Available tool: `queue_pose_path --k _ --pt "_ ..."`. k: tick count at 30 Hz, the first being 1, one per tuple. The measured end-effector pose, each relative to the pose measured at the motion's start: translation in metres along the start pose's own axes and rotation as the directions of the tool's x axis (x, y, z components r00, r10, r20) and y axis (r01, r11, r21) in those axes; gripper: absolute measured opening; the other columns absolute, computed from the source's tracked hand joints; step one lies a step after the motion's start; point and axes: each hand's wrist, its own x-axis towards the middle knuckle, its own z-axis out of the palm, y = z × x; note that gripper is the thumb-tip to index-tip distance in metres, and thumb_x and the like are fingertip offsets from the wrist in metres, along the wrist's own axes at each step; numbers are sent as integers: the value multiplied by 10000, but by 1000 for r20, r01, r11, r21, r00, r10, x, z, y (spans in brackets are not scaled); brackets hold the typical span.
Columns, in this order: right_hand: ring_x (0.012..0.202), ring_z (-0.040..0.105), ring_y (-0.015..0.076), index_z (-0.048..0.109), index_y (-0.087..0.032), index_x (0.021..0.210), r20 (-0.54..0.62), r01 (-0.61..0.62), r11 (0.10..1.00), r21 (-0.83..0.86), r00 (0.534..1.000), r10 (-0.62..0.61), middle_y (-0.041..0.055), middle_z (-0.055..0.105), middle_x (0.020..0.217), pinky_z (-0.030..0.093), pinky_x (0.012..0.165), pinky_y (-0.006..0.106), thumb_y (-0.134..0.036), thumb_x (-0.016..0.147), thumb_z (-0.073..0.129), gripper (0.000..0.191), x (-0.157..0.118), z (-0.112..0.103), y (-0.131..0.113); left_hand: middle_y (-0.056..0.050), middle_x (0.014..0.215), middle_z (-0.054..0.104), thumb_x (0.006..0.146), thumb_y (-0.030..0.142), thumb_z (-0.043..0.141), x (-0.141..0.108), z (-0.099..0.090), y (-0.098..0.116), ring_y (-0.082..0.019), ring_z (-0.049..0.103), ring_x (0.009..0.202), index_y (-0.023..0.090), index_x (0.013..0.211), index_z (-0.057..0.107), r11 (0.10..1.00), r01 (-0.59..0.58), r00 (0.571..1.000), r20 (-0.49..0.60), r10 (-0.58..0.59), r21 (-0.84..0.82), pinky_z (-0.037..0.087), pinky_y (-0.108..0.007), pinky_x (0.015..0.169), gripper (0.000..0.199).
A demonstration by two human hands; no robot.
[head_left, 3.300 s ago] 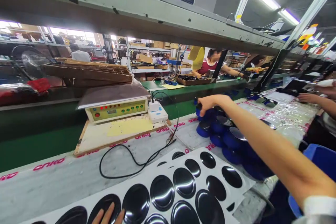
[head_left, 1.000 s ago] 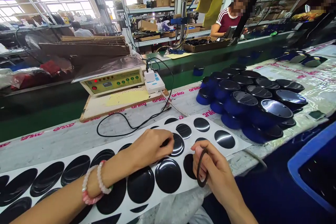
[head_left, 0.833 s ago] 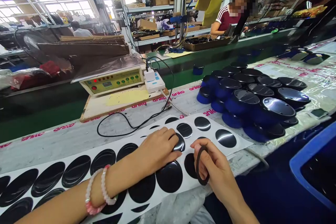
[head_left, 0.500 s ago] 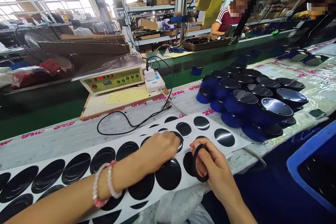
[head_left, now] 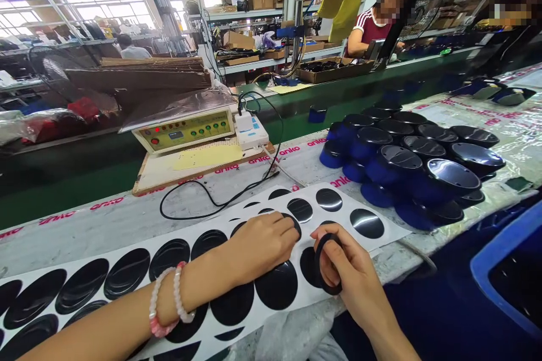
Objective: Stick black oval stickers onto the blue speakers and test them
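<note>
Right hand (head_left: 347, 273): fingers closed round a black ring (head_left: 327, 264), held upright just above the near tabletop (head_left: 105, 225) edge. Left hand (head_left: 262, 245): just left of it, fingertips curled onto a glossy black disc (head_left: 292, 224) on the white sheet (head_left: 339, 219). Farther right: stacked blue housings (head_left: 402, 163).

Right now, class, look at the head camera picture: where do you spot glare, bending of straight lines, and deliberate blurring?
Head view: white glare streaks on the glossy black discs and blue cups; windows blown out; bench edge and shelves tilt and bow, wide-lens style; co-worker's face pixelated; the left hand and right hand stay sharp.
</note>
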Motion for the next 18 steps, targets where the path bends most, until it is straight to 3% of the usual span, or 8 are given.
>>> queue_pose_path --k 5,8,10,11,13,15,16,18 --pt "396 208 30 538 -201 888 19 -12 1000 7 1000 12 -118 317 502 171 374 163 -483 836 591 291 1 -2 3 1 723 660 892 194 486 -16 -20 -41 -121 621 650 176 807 579 963 212 946 -213 -245 -165 488 -212 602 127" --pt "397 223 32 545 -205 895 17 -17 1000 13 1000 17 -115 316 502 182 369 155 -463 841 589 267 2 -3 6 -22 736 673 929 231 397 -33 -48 -62 -127 643 624 164 833 533 900 368 797 -420 -434 -233 507 -223 569 179" --pt "403 240 34 560 -205 912 2 -8 1000 15 1000 8 -108 335 507 193 371 150 -443 833 602 254 2 -2 4 -30 761 674 938 261 397 -44 -63 -58 -133 650 640 168 854 513 870 423 695 -527 -490 -252 519 -235 580 171" --pt "408 257 34 572 -205 938 2 -4 1000 20 1000 4 -97 378 527 208 372 151 -436 825 611 260 1 -1 2 -26 768 675 928 250 432 -48 -67 -49 -132 651 653 170 857 520 884 416 683 -569 -459 -213 522 -236 595 139" --pt "414 312 38 592 -207 1033 53 -28 998 49 998 25 -52 514 630 264 370 162 -445 803 618 332 -2 2 -6 -26 792 681 887 188 517 -52 -67 -23 -143 654 709 169 843 565 963 269 769 -607 -201 22 528 -251 647 68" --pt "424 391 54 581 -219 1158 171 -127 988 91 979 110 10 623 809 331 368 188 -495 787 593 463 -8 6 -16 -48 869 693 886 146 493 -52 -61 6 -177 645 802 165 833 619 934 -67 845 -478 240 351 527 -287 693 138" --pt "442 440 71 570 -226 1204 231 -190 977 98 959 163 28 646 863 368 381 204 -518 786 575 510 -12 8 -21 -58 921 694 903 133 434 -51 -56 19 -190 633 849 162 849 645 856 -238 832 -359 424 458 523 -300 713 219" --pt "565 562 118 559 -242 1247 285 -249 967 60 932 223 35 675 900 457 488 234 -496 784 588 530 -21 11 -28 -58 966 688 916 85 317 -49 -47 34 -186 604 877 154 907 678 722 -452 769 -181 613 523 506 -296 742 368"
